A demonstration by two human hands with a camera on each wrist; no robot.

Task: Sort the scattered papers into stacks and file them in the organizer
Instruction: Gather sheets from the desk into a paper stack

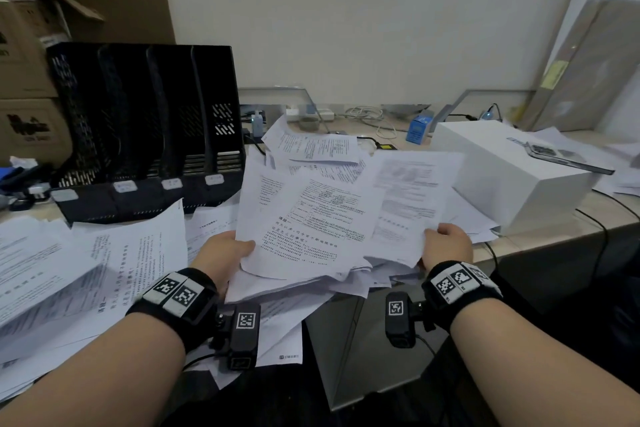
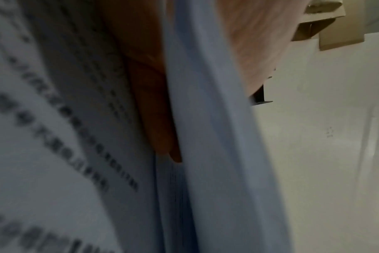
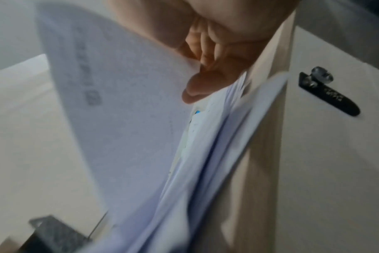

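Observation:
I hold a loose, uneven bundle of printed papers (image 1: 322,218) up over the desk in both hands. My left hand (image 1: 227,250) grips its left edge, thumb on top. My right hand (image 1: 446,243) grips the right edge. In the left wrist view a finger (image 2: 154,106) lies between sheets of the bundle (image 2: 206,137). In the right wrist view my thumb (image 3: 203,85) presses on the fanned sheets (image 3: 195,154). The black mesh organizer (image 1: 149,128) with several upright slots stands at the back left, its slots empty as far as I can see. More scattered papers (image 1: 69,270) cover the desk on the left.
A white box (image 1: 502,173) with a phone (image 1: 568,156) on top sits at the right. Cardboard boxes (image 1: 27,55) stack up at the far left. Cables, a small blue box (image 1: 419,128) and a small bottle (image 1: 257,123) line the wall. The desk edge (image 1: 519,250) runs below my right hand.

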